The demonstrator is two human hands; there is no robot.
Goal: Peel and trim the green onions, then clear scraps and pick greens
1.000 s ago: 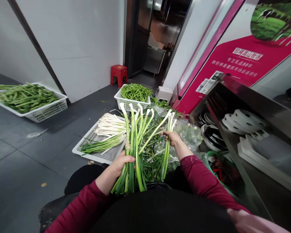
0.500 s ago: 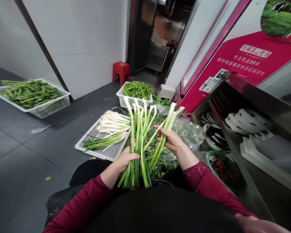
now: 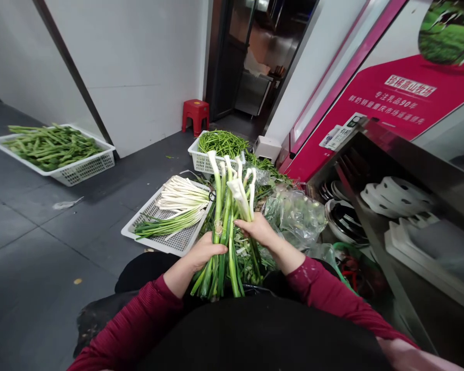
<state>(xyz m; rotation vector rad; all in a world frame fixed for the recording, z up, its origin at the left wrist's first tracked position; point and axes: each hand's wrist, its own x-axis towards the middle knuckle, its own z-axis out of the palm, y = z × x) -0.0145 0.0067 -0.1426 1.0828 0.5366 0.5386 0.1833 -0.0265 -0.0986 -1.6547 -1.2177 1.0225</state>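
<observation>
The right hand (image 3: 260,230) has brought its few stalks against the long white-and-green scallion bundle (image 3: 223,221) gripped in the left hand (image 3: 204,252), both fists closed, beside the flat white perforated tray (image 3: 154,234).

Even, cool indoor light fills my view, with no hard shadows on the dark grey tiled floor (image 3: 42,247). The white wall panel (image 3: 131,67) is the brightest surface. Beyond the dark open doorway (image 3: 251,62) the room is dim, lit warmly. The slanted stainless steel shelf edge (image 3: 402,154) carries a soft sheen, and the crumpled clear plastic bag (image 3: 297,216) shows small glints. Straight lines bow strongly toward the frame edges. My left hand (image 3: 205,251) and right hand (image 3: 260,229) are sharp; my dark red sleeves (image 3: 139,324) soften near the bottom edge.
</observation>
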